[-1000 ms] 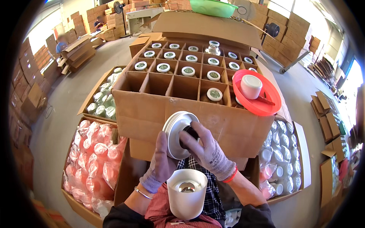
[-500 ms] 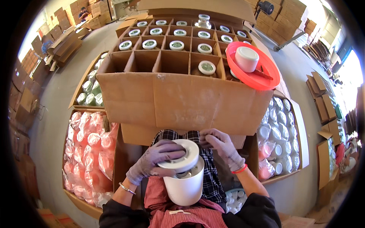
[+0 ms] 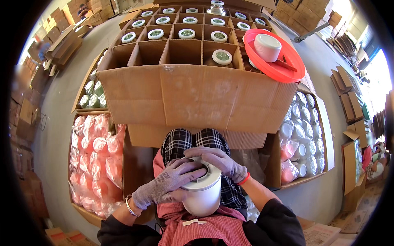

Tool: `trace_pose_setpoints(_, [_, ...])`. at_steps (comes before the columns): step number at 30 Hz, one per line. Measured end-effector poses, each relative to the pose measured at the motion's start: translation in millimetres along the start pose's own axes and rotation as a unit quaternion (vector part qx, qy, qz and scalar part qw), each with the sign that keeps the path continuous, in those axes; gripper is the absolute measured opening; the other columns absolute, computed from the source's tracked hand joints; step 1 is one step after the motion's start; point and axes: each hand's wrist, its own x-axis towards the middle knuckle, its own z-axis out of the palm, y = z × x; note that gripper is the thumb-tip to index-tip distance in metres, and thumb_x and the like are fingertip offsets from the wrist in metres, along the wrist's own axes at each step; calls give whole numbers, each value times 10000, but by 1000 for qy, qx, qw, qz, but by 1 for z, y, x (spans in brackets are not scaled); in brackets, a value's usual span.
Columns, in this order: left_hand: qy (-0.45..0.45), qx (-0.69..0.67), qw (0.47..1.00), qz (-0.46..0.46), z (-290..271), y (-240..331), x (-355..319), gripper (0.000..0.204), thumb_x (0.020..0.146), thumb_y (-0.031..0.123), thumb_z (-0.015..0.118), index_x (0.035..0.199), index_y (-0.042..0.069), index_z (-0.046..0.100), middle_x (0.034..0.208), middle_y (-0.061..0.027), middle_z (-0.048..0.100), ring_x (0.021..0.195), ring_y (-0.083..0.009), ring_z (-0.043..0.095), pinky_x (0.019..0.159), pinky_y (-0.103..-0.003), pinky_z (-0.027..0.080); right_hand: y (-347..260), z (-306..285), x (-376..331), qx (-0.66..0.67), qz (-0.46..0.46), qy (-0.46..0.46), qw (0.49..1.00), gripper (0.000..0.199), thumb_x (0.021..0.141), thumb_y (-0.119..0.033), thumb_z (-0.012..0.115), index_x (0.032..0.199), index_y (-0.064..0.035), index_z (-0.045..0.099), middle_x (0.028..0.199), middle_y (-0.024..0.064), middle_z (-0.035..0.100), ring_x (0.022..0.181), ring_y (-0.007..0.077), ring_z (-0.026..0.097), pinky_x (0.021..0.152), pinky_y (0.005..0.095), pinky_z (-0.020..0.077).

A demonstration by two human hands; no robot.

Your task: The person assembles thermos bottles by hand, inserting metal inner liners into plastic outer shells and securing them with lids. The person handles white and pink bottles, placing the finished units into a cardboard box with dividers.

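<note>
A white round jar (image 3: 203,197) rests on my lap, and a white lid sits on top of it. My left hand (image 3: 166,184), in a grey glove, lies over the lid and wraps the jar's left side. My right hand (image 3: 219,160), also gloved, presses down on the lid from the far side. In front of my knees stands a big cardboard box with dividers (image 3: 197,96). Several of its cells hold closed jars with white lids (image 3: 222,56); the near cells on the left are unfilled.
A red dish (image 3: 283,67) with a white jar (image 3: 267,46) on it sits on the box's right corner. A box of pink-wrapped items (image 3: 96,160) is at my left, a box of white jars (image 3: 303,139) at my right. Stacked cartons stand around.
I have brought the lid down onto the jar. Both hands now press on it, and the jar sits lower on my lap.
</note>
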Motion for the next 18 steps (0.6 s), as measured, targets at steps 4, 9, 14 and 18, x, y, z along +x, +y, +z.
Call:
trace_pose_setpoints(4, [89, -88, 987, -97, 15, 2, 1, 573, 1037, 374, 402, 1445, -28, 438, 1454, -206, 450, 1346, -373, 408, 1148, -481, 287, -35, 3, -21, -126, -13, 29, 992, 538, 968, -279, 517, 1397, 43, 480, 1341, 246, 563, 1272, 389, 526, 1099, 405, 392])
trace_pose_setpoints(9, [205, -192, 946, -164, 78, -11, 8, 563, 1068, 219, 366, 1530, -67, 218, 1562, -213, 285, 1477, -311, 253, 1220, -378, 172, -107, 23, -115, -490, 84, 111, 861, 696, 896, -399, 588, 1402, 59, 451, 1285, 262, 586, 1144, 427, 581, 986, 479, 471])
trace_pose_setpoints(14, [152, -356, 817, -428, 100, -11, -22, 489, 987, 305, 601, 1332, -31, 515, 1220, -125, 612, 1092, -170, 589, 920, -295, 490, -72, 25, -180, -361, 393, 96, 840, 628, 990, -364, 487, 1493, -10, 360, 1306, 293, 542, 1173, 455, 566, 990, 462, 474])
trace_pose_setpoints(18, [54, -474, 711, -517, 77, -9, -22, 342, 961, 286, 630, 1146, 0, 662, 956, -43, 691, 845, -107, 644, 782, -269, 521, -27, 29, -181, -326, 1, 172, 930, 607, 1000, -370, 450, 1456, 30, 411, 1491, 281, 368, 1337, 452, 436, 1110, 435, 376])
